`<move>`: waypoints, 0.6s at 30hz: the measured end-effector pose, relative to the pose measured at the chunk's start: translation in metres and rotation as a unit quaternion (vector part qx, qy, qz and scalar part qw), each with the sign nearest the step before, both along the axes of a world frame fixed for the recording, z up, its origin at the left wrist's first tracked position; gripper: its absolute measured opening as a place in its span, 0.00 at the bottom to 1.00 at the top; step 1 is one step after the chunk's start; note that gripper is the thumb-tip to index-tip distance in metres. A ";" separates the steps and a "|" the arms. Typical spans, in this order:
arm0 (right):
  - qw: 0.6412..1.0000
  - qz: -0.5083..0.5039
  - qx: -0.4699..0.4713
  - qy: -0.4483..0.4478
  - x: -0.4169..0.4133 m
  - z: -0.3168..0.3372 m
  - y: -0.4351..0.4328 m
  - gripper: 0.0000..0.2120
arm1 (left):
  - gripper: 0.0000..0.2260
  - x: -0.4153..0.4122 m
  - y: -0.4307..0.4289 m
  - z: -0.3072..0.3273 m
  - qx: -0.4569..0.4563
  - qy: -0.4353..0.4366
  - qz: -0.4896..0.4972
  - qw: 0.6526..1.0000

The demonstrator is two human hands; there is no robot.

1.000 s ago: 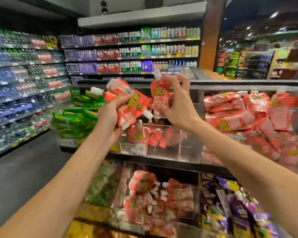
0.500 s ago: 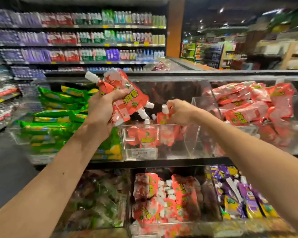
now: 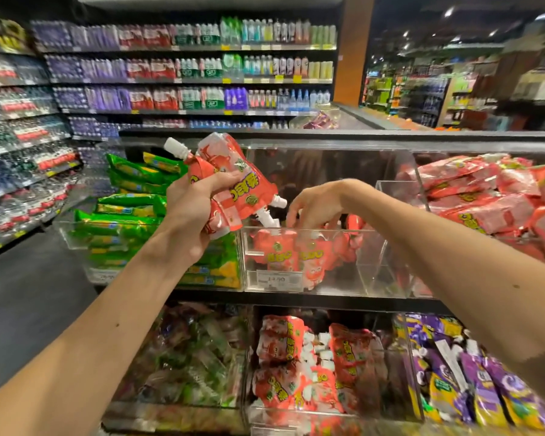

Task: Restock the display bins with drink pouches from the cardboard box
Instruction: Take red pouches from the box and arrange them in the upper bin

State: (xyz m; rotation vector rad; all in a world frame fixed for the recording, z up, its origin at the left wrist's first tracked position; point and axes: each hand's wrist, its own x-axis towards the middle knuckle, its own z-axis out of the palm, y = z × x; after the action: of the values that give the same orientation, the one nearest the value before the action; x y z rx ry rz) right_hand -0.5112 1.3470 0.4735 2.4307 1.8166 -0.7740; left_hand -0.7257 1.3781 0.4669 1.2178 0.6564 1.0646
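The left hand (image 3: 189,221) curls tight round a bunch of red pouches (image 3: 233,184), at 10 o'clock from the right hand (image 3: 318,206). The right hand held 1 pouch a second ago. Now its fingers hang loose and spread over the clear bin (image 3: 368,272), holding nothing, so that pouch looks dropped in. The bin's thin rim sits just under the fingertips, with lots of room toward 3 o'clock. Drink shelves (image 3: 186,67) stand far off at 12 o'clock.

I can't tell whether my right hand (image 3: 318,204) grips anything — its fingertips sink behind the clear bin's (image 3: 368,272) rim. That bin's price label (image 3: 279,280) is too blurred to read; below-right of it, purple pouches (image 3: 485,391) are cut off at the edge.
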 end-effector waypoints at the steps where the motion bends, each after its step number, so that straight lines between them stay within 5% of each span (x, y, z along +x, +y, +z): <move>1: 1.000 0.009 0.017 0.021 -0.002 0.001 0.002 0.22 | 0.07 0.000 -0.001 0.000 0.000 -0.001 0.001 1.000; 5: 0.996 0.037 0.071 0.025 -0.010 -0.003 0.012 0.06 | 0.09 0.002 -0.011 0.005 0.010 0.011 0.006 1.000; 9: 0.989 0.020 0.135 0.056 -0.005 -0.013 0.017 0.15 | 0.05 0.001 -0.012 0.008 0.029 0.026 0.021 0.999; 18: 0.965 0.025 0.171 0.196 -0.016 -0.022 0.027 0.09 | 0.07 -0.002 -0.007 0.016 0.071 0.012 0.039 0.997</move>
State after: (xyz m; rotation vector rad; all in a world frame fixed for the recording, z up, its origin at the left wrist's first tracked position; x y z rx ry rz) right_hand -0.5274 1.3735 0.4518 2.5553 2.3171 -1.0846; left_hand -0.7273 1.3711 0.4833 1.3374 0.6600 1.1787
